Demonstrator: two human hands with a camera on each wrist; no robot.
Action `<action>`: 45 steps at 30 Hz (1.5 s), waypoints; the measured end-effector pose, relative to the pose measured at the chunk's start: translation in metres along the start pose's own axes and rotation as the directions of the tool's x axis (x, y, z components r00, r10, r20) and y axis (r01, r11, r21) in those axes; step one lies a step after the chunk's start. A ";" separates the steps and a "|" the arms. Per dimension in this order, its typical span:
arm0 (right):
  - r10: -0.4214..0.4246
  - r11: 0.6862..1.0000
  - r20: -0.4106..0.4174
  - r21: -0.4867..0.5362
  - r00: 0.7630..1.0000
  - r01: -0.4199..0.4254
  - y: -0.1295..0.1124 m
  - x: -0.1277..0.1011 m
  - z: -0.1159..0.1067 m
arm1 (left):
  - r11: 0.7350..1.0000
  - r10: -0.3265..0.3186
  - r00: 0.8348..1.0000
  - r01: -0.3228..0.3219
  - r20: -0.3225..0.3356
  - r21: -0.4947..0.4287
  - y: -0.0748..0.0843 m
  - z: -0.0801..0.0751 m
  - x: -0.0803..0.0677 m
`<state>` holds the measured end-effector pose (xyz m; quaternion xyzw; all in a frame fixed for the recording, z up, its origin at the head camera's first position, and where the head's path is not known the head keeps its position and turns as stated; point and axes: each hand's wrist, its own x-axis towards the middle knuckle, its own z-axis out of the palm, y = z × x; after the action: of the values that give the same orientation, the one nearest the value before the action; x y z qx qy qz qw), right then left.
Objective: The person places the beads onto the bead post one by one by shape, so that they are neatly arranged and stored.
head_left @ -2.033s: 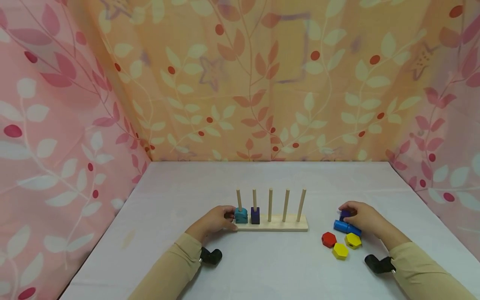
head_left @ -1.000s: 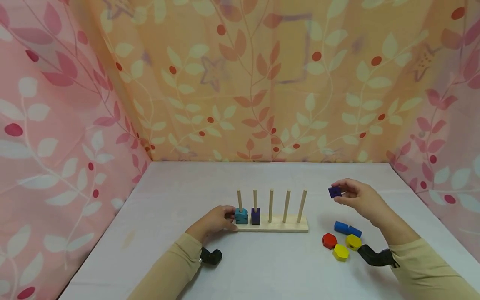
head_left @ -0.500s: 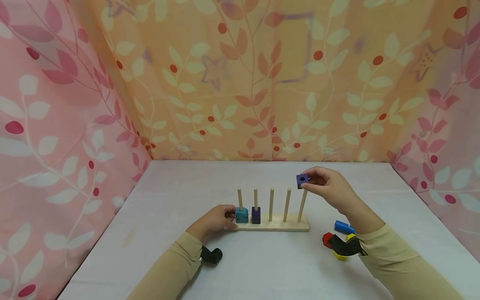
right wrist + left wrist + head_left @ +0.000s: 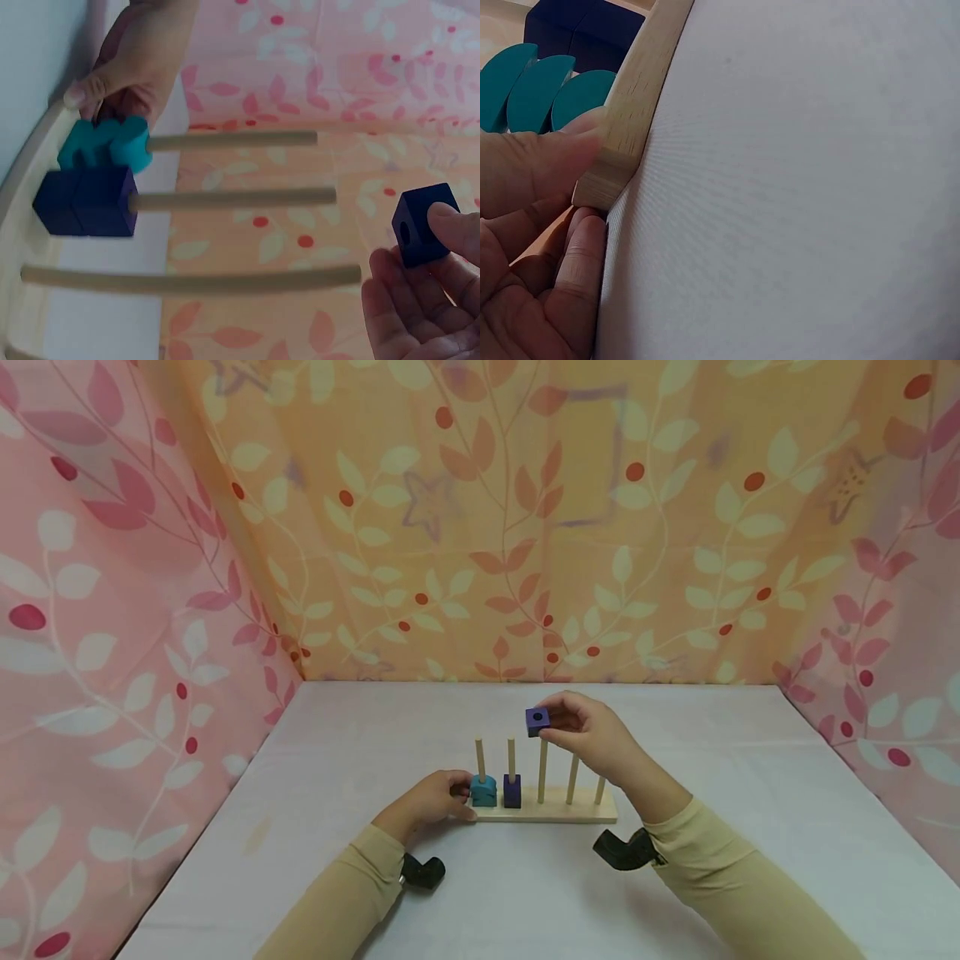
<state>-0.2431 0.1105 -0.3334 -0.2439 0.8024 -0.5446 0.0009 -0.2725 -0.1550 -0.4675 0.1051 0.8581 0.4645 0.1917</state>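
Observation:
A wooden peg stand with several upright pegs lies on the white table. My left hand grips its left end, the thumb against the base in the left wrist view. Teal rounded blocks sit on the leftmost peg, and two purple blocks are stacked on the second. Above the row, my right hand pinches a purple cube block between thumb and fingers. The block's hole shows in the head view, and it hangs over the tips of the second and third pegs there.
The third peg and those to its right bear no blocks. Black wrist mounts stick out from both sleeves. A patterned cloth hangs behind the table. My right forearm covers the spot where loose blocks lay.
My right hand picked the purple cube up from beside the blue pieces, lifted it and carried it left over the stand. My left hand has stayed at the stand's end.

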 end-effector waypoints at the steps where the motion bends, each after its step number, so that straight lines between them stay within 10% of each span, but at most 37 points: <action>1: -0.002 1.000 -0.001 0.000 1.000 0.002 0.000 0.001 0.003 | 1.000 -0.001 1.000 0.001 0.002 -0.002 0.000 0.000 0.000; 45: 0.298 0.942 -0.170 0.210 0.939 -0.260 0.061 -0.006 0.078 | 1.000 0.002 1.000 -0.002 -0.008 0.002 0.002 0.001 -0.003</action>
<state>-0.2409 0.0620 -0.4199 -0.0703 0.7711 -0.6325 0.0204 -0.2698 -0.1543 -0.4660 0.1043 0.8593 0.4642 0.1880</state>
